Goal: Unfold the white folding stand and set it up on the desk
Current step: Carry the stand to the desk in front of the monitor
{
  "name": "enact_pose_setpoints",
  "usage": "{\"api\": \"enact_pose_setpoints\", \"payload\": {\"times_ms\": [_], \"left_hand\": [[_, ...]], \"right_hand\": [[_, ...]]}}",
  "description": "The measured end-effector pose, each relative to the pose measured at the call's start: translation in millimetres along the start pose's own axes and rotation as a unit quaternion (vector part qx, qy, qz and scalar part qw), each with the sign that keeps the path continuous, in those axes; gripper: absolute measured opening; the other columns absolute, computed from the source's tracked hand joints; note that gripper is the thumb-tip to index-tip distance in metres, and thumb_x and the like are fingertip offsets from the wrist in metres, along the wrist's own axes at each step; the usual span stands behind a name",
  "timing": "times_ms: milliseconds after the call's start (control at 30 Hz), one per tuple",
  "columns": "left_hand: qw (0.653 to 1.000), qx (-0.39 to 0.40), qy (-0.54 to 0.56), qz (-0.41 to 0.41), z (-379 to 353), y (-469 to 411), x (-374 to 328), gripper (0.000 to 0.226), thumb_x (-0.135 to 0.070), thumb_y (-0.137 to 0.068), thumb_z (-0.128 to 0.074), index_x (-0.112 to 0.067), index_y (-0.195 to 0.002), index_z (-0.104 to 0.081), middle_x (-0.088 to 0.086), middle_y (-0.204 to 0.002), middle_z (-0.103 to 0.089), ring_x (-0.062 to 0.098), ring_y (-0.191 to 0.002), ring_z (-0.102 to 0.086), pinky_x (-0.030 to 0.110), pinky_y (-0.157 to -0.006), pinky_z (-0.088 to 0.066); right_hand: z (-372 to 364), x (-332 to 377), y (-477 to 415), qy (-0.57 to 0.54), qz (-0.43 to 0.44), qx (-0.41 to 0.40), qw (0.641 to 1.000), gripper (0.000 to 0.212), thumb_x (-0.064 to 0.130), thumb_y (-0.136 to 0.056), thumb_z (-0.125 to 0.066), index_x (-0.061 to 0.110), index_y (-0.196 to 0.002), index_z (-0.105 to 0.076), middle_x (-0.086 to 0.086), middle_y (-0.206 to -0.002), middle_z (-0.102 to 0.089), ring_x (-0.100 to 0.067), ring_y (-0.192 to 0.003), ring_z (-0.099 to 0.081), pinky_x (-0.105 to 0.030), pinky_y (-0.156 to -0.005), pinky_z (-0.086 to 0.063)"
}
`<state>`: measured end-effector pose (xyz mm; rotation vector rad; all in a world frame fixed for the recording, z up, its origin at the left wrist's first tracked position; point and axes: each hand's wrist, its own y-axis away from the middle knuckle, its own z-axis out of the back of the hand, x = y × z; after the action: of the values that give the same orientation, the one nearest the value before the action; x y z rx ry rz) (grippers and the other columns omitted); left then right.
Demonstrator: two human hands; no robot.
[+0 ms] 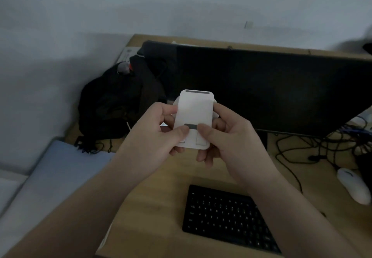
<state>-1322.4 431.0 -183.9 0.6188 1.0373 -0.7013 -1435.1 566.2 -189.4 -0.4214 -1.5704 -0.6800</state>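
Observation:
The white folding stand point(194, 111) is held up in the air above the wooden desk point(159, 203), in front of the monitor. It is a flat white plate with a grey strip along its top edge and another low on its face. A round white part shows behind its upper corners. My left hand point(155, 137) grips its left edge, thumb on the lower front. My right hand point(225, 137) grips the right edge, thumb beside the lower grey strip. Fingers of both hands wrap behind the stand.
A large dark monitor point(271, 88) stands behind my hands. A black keyboard point(227, 215) lies on the desk below them. A white mouse point(352, 185) and tangled cables point(322, 145) sit at the right. A black backpack point(120, 101) rests at the desk's left end.

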Motion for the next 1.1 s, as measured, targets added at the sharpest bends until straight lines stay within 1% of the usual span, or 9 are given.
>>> {"api": "enact_pose_setpoints", "payload": {"times_ms": [100, 333, 500, 633, 700, 767, 900, 967, 1100], "left_hand": [[1.0, 0.002, -0.03, 0.011, -3, -14, 27, 0.035, -0.019, -0.097, -0.07, -0.032, -0.124, -0.053, -0.01, -0.096, -0.068, 0.005, -0.07, -0.074, 0.018, -0.057, -0.057], [0.998, 0.023, -0.043, 0.042, -21, -37, 76, 0.036, -0.019, -0.099, -0.068, -0.031, -0.127, -0.05, -0.009, -0.098, -0.065, 0.013, -0.068, -0.075, 0.021, -0.053, -0.053], [0.996, 0.035, -0.062, 0.049, -35, -50, 113, 0.043, -0.021, -0.098, -0.068, -0.025, -0.138, -0.052, -0.009, -0.1, -0.067, 0.006, -0.07, -0.075, 0.038, -0.072, -0.065], [0.995, 0.034, -0.076, 0.057, -49, -58, 144, 0.041, -0.02, -0.098, -0.068, -0.024, -0.136, -0.053, -0.014, -0.093, -0.065, 0.0, -0.064, -0.072, 0.025, -0.064, -0.062], [0.994, 0.033, -0.076, 0.064, -57, -62, 158, 0.04, -0.018, -0.099, -0.067, -0.022, -0.136, -0.053, -0.017, -0.09, -0.062, -0.003, -0.062, -0.07, 0.026, -0.065, -0.062], [0.994, 0.035, -0.084, 0.069, -66, -68, 172, 0.038, -0.017, -0.099, -0.066, -0.021, -0.135, -0.053, -0.018, -0.09, -0.06, 0.001, -0.067, -0.07, 0.034, -0.072, -0.065], [0.992, 0.038, -0.106, 0.06, -84, -78, 195, 0.039, -0.016, -0.1, -0.065, -0.017, -0.137, -0.053, -0.02, -0.092, -0.057, 0.008, -0.083, -0.069, 0.034, -0.075, -0.065], [0.99, 0.038, -0.121, 0.057, -92, -82, 206, 0.041, -0.019, -0.1, -0.065, -0.016, -0.138, -0.052, -0.013, -0.097, -0.06, 0.016, -0.089, -0.072, 0.039, -0.078, -0.065], [0.986, 0.05, -0.143, 0.073, -107, -91, 221, 0.041, -0.022, -0.101, -0.063, -0.017, -0.139, -0.05, 0.002, -0.12, -0.067, 0.024, -0.099, -0.073, 0.036, -0.078, -0.061]], "right_hand": [[-6, -28, -16, -0.001, -0.017, 0.001, 1.0, 0.04, 0.007, -0.101, -0.063, 0.035, -0.13, -0.063, -0.006, -0.077, -0.073, -0.026, -0.056, -0.07, -0.033, -0.048, -0.056], [-13, -78, -37, 0.02, -0.063, -0.035, 0.997, 0.051, 0.008, -0.102, -0.063, 0.027, -0.148, -0.056, -0.016, -0.084, -0.073, -0.028, -0.057, -0.071, -0.037, -0.05, -0.059], [-13, -114, -51, 0.039, -0.085, -0.043, 0.995, 0.053, 0.011, -0.101, -0.064, 0.029, -0.15, -0.054, -0.011, -0.089, -0.073, -0.03, -0.059, -0.071, -0.041, -0.055, -0.061], [-12, -149, -62, 0.055, -0.103, -0.044, 0.992, 0.055, 0.012, -0.1, -0.065, 0.031, -0.151, -0.053, -0.012, -0.093, -0.072, -0.032, -0.06, -0.072, -0.042, -0.058, -0.063], [-11, -166, -68, 0.06, -0.111, -0.044, 0.991, 0.054, 0.011, -0.101, -0.065, 0.032, -0.149, -0.054, -0.014, -0.097, -0.073, -0.032, -0.06, -0.072, -0.042, -0.057, -0.064], [-9, -183, -75, 0.059, -0.121, -0.047, 0.99, 0.054, 0.012, -0.101, -0.065, 0.031, -0.15, -0.054, -0.015, -0.099, -0.074, -0.029, -0.058, -0.072, -0.039, -0.056, -0.063], [-5, -212, -84, 0.054, -0.14, -0.063, 0.987, 0.054, 0.01, -0.1, -0.064, 0.027, -0.151, -0.054, -0.011, -0.093, -0.073, -0.025, -0.055, -0.071, -0.034, -0.053, -0.062], [-3, -224, -87, 0.061, -0.142, -0.068, 0.986, 0.055, 0.009, -0.101, -0.063, 0.027, -0.151, -0.053, -0.011, -0.093, -0.073, -0.024, -0.055, -0.072, -0.033, -0.052, -0.061], [3, -244, -95, 0.086, -0.153, -0.074, 0.982, 0.057, 0.011, -0.101, -0.063, 0.03, -0.153, -0.049, -0.013, -0.1, -0.073, -0.026, -0.06, -0.074, -0.036, -0.058, -0.065]]}}
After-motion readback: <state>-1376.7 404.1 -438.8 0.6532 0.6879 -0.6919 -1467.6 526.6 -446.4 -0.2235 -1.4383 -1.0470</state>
